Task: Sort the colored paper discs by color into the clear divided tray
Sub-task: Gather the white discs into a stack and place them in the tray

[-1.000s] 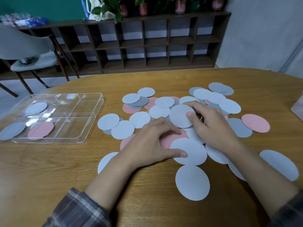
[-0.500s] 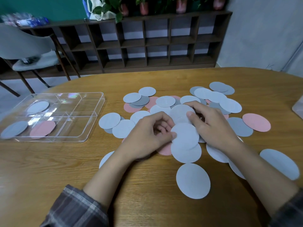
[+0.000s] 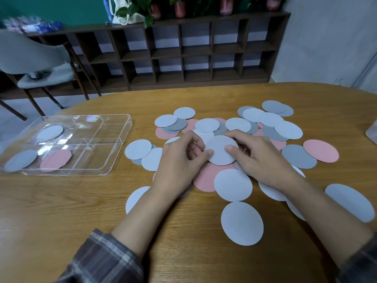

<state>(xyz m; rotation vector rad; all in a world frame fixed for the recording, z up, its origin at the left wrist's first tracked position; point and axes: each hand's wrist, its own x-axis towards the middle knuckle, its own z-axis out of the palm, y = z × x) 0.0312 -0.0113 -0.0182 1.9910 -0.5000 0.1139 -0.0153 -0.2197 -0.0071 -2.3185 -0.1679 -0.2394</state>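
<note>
**Lift 1 disc clean off the pile**

From where I stand, both hands are on the same pale disc (image 3: 220,158) over the middle of the surface (image 3: 61,211). The left hand (image 3: 179,164) pinches its left edge with the thumb on top, and the right hand (image 3: 263,160) pinches its right edge the same way. I cannot tell whether more discs are stacked under it.

Paper like this clings, so I would slide 1 thumb across the edge to check that only 1 sheet comes up. Then I would let 1 hand carry it flat, so it does not drag the pile (image 3: 271,119).

The tray (image 3: 95,158) sits toward the surface's left edge, well apart from both hands. It holds a pale disc (image 3: 50,132) in a far compartment, and a grey disc (image 3: 21,161) and a pink disc (image 3: 55,160) in near ones. The held disc probably belongs with the pale one.
</note>
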